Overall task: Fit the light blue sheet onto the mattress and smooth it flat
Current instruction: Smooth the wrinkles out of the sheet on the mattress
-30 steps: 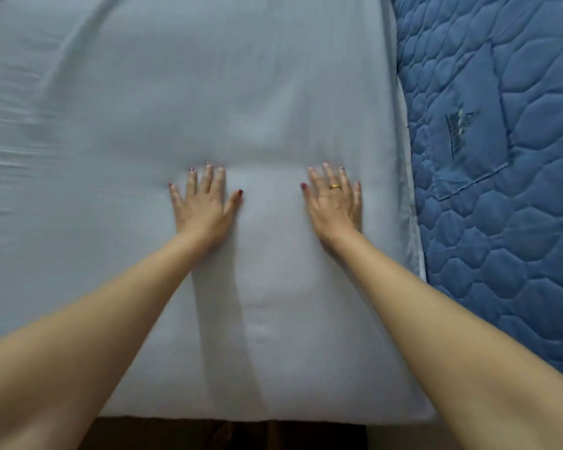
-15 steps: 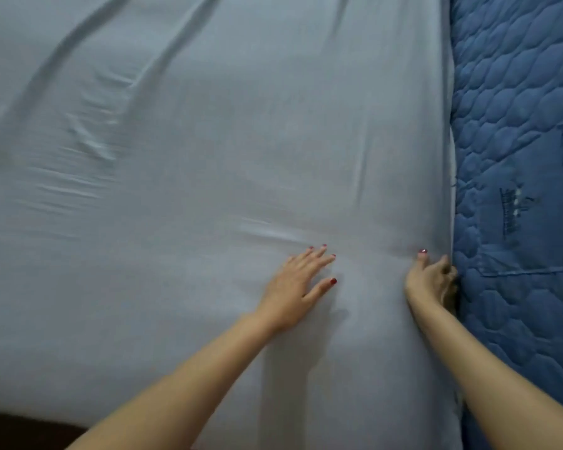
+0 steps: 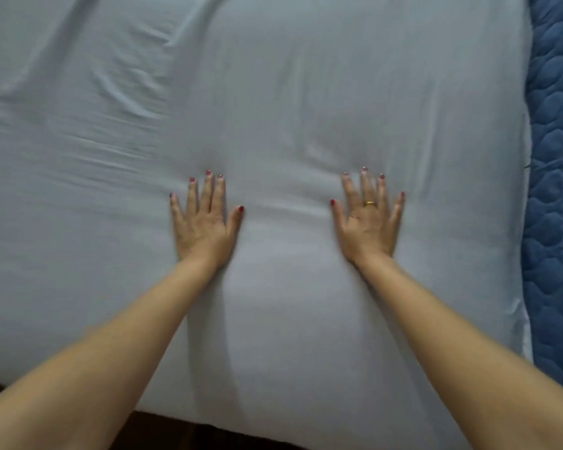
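You are looking down along your two bare forearms, which reach forward from the bottom corners of the view. Both hands lie palm down on the light blue sheet point(image 3: 273, 108), side by side and well apart from each other.

Your left hand point(image 3: 203, 227) is flat, fingers straight and slightly spread, thumb angled out toward the right. It holds nothing; it presses on the cloth. Your right hand point(image 3: 368, 227) lies the same way, fingers straight and fanned, thumb pointing toward the left hand. It too grips nothing and presses flat. A gold ring point(image 3: 370, 203) sits on one of its middle fingers. The nails on both hands are painted dark red.

The sheet covers nearly the whole view, spread over the mattress point(image 3: 556, 190). Between and below your hands the cloth looks smooth. A faint ridge runs across it between the two thumbs. Up and to the left of your left hand there are several creases and soft folds, some running sideways, some slanting toward the top edge.

Along the right side the sheet's edge stops short, and a strip of dark blue quilted mattress shows beside it. At the bottom, the sheet drops over the near edge of the bed, with a dark floor point(image 3: 208, 433) below.
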